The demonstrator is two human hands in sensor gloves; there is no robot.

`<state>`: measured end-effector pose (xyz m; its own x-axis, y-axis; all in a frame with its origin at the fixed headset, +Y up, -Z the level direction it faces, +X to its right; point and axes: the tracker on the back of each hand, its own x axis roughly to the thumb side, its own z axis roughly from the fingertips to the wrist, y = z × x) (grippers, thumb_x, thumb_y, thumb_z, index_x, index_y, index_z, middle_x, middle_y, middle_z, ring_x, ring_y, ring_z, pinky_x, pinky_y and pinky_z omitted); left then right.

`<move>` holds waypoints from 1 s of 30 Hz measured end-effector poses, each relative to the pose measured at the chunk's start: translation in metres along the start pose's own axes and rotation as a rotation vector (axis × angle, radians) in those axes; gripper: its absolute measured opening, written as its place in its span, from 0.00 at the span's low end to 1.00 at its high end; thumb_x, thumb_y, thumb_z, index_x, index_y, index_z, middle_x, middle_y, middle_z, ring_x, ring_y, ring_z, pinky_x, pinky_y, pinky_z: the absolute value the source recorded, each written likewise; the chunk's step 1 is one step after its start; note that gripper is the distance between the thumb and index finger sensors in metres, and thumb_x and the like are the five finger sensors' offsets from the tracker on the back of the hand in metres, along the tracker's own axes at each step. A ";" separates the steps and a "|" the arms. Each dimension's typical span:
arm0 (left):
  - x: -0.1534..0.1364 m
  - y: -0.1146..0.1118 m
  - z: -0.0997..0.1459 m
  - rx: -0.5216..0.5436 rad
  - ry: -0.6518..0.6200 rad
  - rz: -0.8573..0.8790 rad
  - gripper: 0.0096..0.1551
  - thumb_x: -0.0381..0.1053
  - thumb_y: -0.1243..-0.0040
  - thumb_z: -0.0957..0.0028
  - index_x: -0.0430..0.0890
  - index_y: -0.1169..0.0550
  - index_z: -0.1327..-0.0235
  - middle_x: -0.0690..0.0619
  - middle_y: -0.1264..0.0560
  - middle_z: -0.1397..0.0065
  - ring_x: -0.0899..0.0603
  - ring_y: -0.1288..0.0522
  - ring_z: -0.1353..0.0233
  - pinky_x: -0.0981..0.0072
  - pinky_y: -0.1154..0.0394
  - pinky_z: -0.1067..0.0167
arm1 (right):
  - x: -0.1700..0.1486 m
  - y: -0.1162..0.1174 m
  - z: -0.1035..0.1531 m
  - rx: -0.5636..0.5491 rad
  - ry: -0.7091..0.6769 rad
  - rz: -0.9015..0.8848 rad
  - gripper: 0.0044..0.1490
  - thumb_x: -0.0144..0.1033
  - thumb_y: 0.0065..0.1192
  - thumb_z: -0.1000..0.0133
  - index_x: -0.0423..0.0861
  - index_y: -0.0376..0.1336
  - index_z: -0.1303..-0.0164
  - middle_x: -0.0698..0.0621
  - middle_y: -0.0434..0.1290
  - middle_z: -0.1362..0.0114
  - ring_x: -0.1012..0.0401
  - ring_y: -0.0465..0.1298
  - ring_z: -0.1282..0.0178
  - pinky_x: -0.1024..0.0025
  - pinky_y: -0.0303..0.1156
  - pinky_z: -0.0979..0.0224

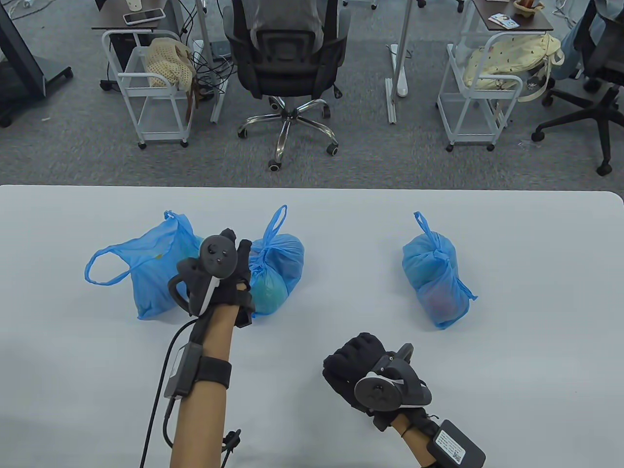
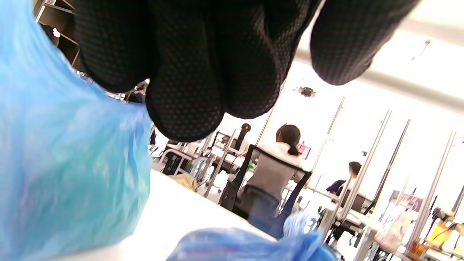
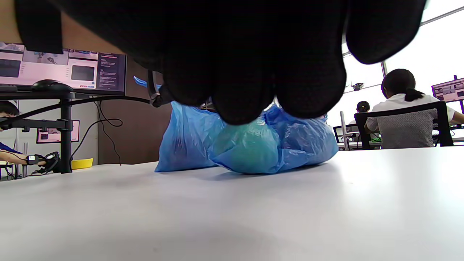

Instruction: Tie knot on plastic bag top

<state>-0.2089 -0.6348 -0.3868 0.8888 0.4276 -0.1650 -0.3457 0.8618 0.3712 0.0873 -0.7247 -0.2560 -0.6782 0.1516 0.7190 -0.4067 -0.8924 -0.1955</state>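
Three blue plastic bags lie on the white table (image 1: 312, 219). The left bag (image 1: 148, 275) is untied, its handle loops spread apart. The middle bag (image 1: 278, 273) and the right bag (image 1: 436, 282) each have a knot at the top. My left hand (image 1: 234, 258) hovers between the left and middle bags, thumb raised beside the middle bag's knot. Its fingers (image 2: 188, 90) hang together and hold nothing, with the left bag (image 2: 65, 174) close beside them. My right hand (image 1: 351, 363) rests on the table nearer the front, its fingers (image 3: 246, 94) loosely curled and empty.
Beyond the table's far edge stand an office chair (image 1: 287, 53) with a seated person and two white wire carts (image 1: 146, 87) (image 1: 480, 92). From the right wrist, the left bag (image 3: 188, 141) and middle bag (image 3: 250, 148) sit ahead on bare tabletop.
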 end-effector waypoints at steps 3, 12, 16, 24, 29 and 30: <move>-0.007 0.034 0.007 0.067 -0.027 0.061 0.28 0.64 0.41 0.47 0.50 0.18 0.41 0.55 0.12 0.55 0.47 0.10 0.55 0.50 0.17 0.50 | 0.000 0.000 0.002 -0.035 -0.003 0.010 0.23 0.48 0.64 0.46 0.43 0.78 0.57 0.44 0.85 0.53 0.45 0.84 0.50 0.36 0.72 0.42; -0.042 0.145 0.026 0.356 -0.077 0.133 0.24 0.64 0.45 0.46 0.51 0.10 0.59 0.63 0.12 0.77 0.55 0.11 0.77 0.60 0.14 0.69 | -0.005 0.007 0.004 -0.048 0.014 0.021 0.24 0.48 0.64 0.47 0.43 0.79 0.60 0.44 0.86 0.56 0.48 0.87 0.60 0.41 0.77 0.49; -0.072 0.172 0.036 0.385 -0.048 0.136 0.25 0.64 0.45 0.46 0.49 0.08 0.70 0.66 0.14 0.87 0.58 0.16 0.88 0.64 0.16 0.82 | -0.005 0.011 0.004 -0.036 0.008 0.027 0.24 0.49 0.64 0.47 0.43 0.79 0.60 0.44 0.86 0.56 0.48 0.87 0.60 0.41 0.76 0.48; -0.156 0.130 0.078 0.395 -0.040 0.152 0.25 0.63 0.46 0.45 0.49 0.08 0.71 0.66 0.14 0.87 0.58 0.16 0.89 0.65 0.16 0.84 | -0.005 0.011 0.004 -0.031 0.016 0.021 0.24 0.48 0.63 0.47 0.43 0.79 0.59 0.44 0.85 0.55 0.47 0.87 0.58 0.39 0.75 0.47; -0.199 0.085 0.089 0.310 0.085 0.147 0.24 0.63 0.46 0.45 0.49 0.09 0.65 0.64 0.12 0.82 0.56 0.13 0.83 0.62 0.15 0.77 | -0.006 0.011 0.004 -0.029 0.021 0.020 0.23 0.48 0.63 0.47 0.43 0.78 0.59 0.44 0.85 0.54 0.47 0.87 0.57 0.39 0.75 0.47; -0.206 0.077 0.089 0.293 0.115 0.145 0.24 0.62 0.46 0.44 0.49 0.10 0.61 0.63 0.11 0.77 0.55 0.11 0.78 0.61 0.14 0.73 | -0.006 0.011 0.004 -0.026 0.023 0.017 0.23 0.48 0.63 0.47 0.43 0.78 0.59 0.44 0.85 0.54 0.47 0.87 0.57 0.39 0.75 0.47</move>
<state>-0.3921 -0.6811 -0.2430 0.7914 0.5819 -0.1870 -0.3498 0.6821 0.6422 0.0892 -0.7376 -0.2594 -0.6987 0.1463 0.7003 -0.4107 -0.8835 -0.2252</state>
